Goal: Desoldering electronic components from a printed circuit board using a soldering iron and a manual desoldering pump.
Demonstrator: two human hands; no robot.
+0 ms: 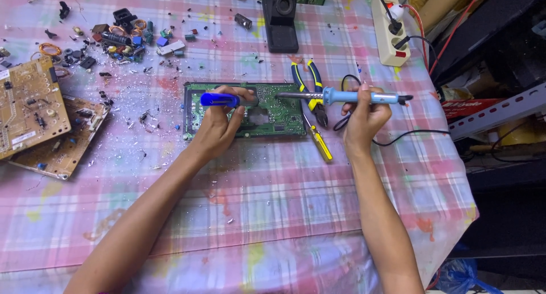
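Note:
A green circuit board lies flat on the pink plaid tablecloth. My left hand rests on the board and grips a blue desoldering pump, held level over the board's upper edge. My right hand holds a light-blue soldering iron by its handle, off the board's right end. The iron's metal tip points left over the board, close to the pump's end.
Blue-and-yellow pliers and a yellow screwdriver lie right of the board. Two tan circuit boards sit at the left edge. Loose components litter the back left. A black stand and a power strip are at the back.

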